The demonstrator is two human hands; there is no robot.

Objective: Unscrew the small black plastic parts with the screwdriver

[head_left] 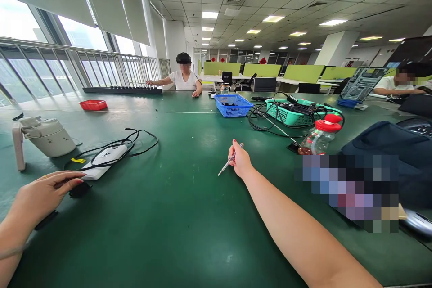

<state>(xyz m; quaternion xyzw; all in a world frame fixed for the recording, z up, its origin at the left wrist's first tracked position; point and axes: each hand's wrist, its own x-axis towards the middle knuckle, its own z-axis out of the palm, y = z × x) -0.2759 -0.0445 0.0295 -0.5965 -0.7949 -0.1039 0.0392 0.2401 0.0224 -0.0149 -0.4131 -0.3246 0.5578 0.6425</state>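
The right hand (241,160) was closed on a thin metal tool (223,168), whose tip pointed left of the fingers, over the green table (168,238). The left hand (40,195) had its thumb and fingertips close together at a small black object (81,190) — whether gripping it, I could not tell. Just beyond those fingers lay a white power bank (111,155) under a looped black cable (155,137).

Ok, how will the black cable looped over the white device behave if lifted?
The black cable should be floppy, given its loose curves. It's probably light, being thin. It may catch on the white device it crosses.
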